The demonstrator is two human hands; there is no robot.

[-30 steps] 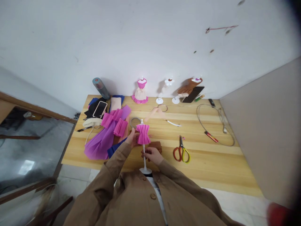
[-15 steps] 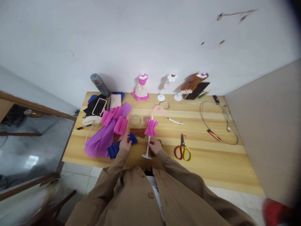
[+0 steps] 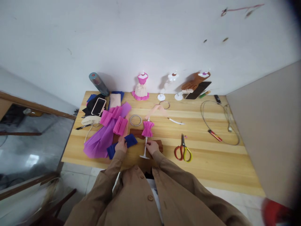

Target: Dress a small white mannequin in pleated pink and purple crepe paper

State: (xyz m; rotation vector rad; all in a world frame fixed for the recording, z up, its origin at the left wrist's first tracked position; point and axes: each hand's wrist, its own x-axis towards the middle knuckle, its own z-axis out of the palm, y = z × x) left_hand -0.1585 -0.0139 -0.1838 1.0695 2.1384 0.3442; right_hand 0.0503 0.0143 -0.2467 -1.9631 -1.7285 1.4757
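The miniature mannequin (image 3: 146, 145), dressed in a pink pleated crepe dress (image 3: 148, 128), is now stood with its round base on the near edge of the wooden table (image 3: 211, 163). A second ago it was held up closer to the body in both hands. Its thin stem is clasped by the right hand (image 3: 152, 147), fingers closed around it, above a brown paper strip (image 3: 160, 144). The left hand (image 3: 121, 145) has been taken off the dress and laid on the blue crepe paper (image 3: 129, 140) just to the left. Whether that paper is pinched or only touched cannot be told. The mannequin is thus supported by the table and one hand alone. Scissors (image 3: 183, 152) lie to the right, a tape ring (image 3: 135, 120) farther back.
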